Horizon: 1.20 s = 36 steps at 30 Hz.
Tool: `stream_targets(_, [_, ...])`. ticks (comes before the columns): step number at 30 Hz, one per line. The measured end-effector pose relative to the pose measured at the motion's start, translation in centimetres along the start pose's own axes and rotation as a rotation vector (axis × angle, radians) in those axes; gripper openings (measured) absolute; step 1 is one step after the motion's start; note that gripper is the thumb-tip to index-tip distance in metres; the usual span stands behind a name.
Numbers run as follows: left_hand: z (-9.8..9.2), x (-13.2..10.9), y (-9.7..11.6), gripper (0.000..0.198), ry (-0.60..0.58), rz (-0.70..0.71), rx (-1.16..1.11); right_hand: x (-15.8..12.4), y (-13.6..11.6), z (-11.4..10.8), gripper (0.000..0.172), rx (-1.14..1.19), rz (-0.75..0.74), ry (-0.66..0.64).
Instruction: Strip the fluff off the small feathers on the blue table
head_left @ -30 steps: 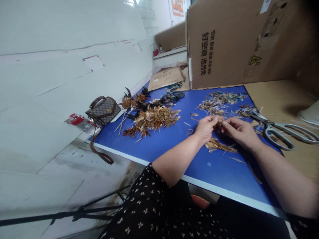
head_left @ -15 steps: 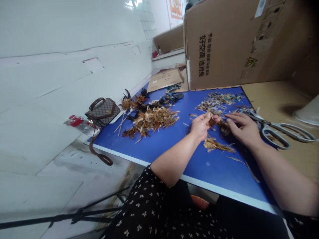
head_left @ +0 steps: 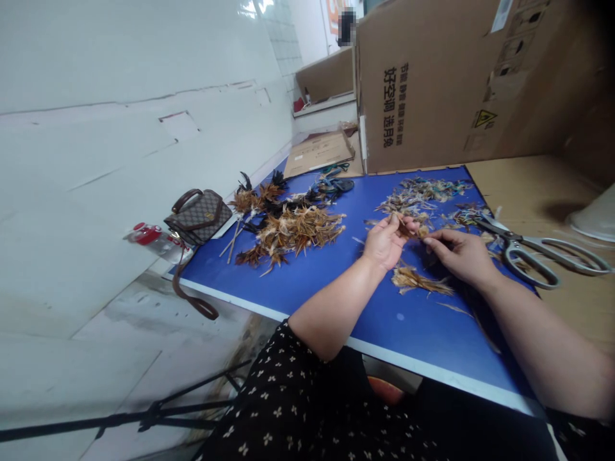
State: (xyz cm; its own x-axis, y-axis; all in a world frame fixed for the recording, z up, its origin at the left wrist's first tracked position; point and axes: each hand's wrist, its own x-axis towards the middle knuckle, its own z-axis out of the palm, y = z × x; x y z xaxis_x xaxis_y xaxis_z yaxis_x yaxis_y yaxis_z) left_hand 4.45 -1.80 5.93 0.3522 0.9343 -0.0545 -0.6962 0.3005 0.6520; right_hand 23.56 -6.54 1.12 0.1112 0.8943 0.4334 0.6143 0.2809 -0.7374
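Observation:
Between thumb and fingers, my left hand [head_left: 385,243] pinches a brown feather [head_left: 407,228] above the blue table. Close by on the right, my right hand [head_left: 459,255] is closed, thumb and forefinger pinched together at the feather's other end. Below both hands lies a small bundle of tan feathers [head_left: 419,282]. Just beyond them spreads a heap of loose grey and bluish feather scraps [head_left: 423,193]. A large pile of brown and cream feathers [head_left: 300,230] rests further left. Big metal scissors [head_left: 531,250] lie right of my right hand, blades pointing away from me.
A patterned handbag [head_left: 199,216] and a red-capped bottle [head_left: 151,235] stand at the table's left edge. Black feathers and a flat cardboard piece [head_left: 319,153] lie farther back. A tall cardboard box [head_left: 442,83] walls the far side. A white container [head_left: 596,218] is at right.
My right hand has come down and left, its fingers closing from a looser spread into a pinch at the feather. My left hand has shifted slightly left.

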Motion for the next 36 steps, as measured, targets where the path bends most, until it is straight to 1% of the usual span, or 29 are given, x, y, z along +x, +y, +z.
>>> stream_targets(3, [-0.7, 0.5, -0.2, 0.015, -0.008, 0.008, 0.078, 0.4, 0.1, -1.1, 0.025, -0.045, 0.009, 0.153])
stream_targets(5, [-0.9, 0.6, -0.6, 0.016, -0.040, -0.023, 0.166, 0.4, -0.4, -1.7, 0.029, -0.037, -0.018, 0.205])
stream_targets(7, [-1.0, 0.3, -1.2, 0.020, -0.088, -0.073, 0.247, 0.2, -1.2, -2.0, 0.036, 0.012, -0.061, 0.181])
stream_targets(10, [-0.9, -0.1, -1.9, 0.030, -0.153, -0.146, 0.335, -0.2, -2.4, -2.1, 0.040, 0.108, -0.089, 0.071])
stream_targets(12, [-1.0, -0.1, -2.2, 0.034, -0.189, -0.182, 0.370, -0.4, -2.8, -1.9, 0.040, 0.152, -0.073, 0.005])
stream_targets(14, [-1.2, -0.1, -2.3, 0.037, -0.211, -0.201, 0.374, -0.5, -2.7, -1.6, 0.040, 0.205, -0.021, -0.030])
stream_targets(18, [-1.6, 0.2, -2.4, 0.040, -0.247, -0.223, 0.346, -0.5, -2.2, -1.5, 0.044, 0.290, 0.071, -0.030])
stream_targets(22, [-1.7, 0.2, -2.2, 0.039, -0.266, -0.280, 0.366, -0.4, -2.0, -1.7, 0.044, 0.298, 0.082, -0.036])
stream_targets(25, [-1.8, 0.1, -1.7, 0.038, -0.290, -0.303, 0.418, -0.4, -2.0, -1.7, 0.043, 0.297, 0.078, -0.043])
stream_targets(28, [-1.8, 0.1, -1.5, 0.036, -0.311, -0.290, 0.470, -0.5, -2.1, -1.6, 0.044, 0.283, 0.064, -0.009])
stream_targets(32, [-1.8, 0.2, -1.8, 0.038, -0.271, -0.274, 0.469, -0.5, -2.2, -1.4, 0.041, 0.237, 0.016, 0.039])
stream_targets(36, [-2.1, 0.6, -2.3, 0.043, -0.265, -0.258, 0.449, -0.6, -2.7, -1.5, 0.039, 0.198, -0.036, -0.004])
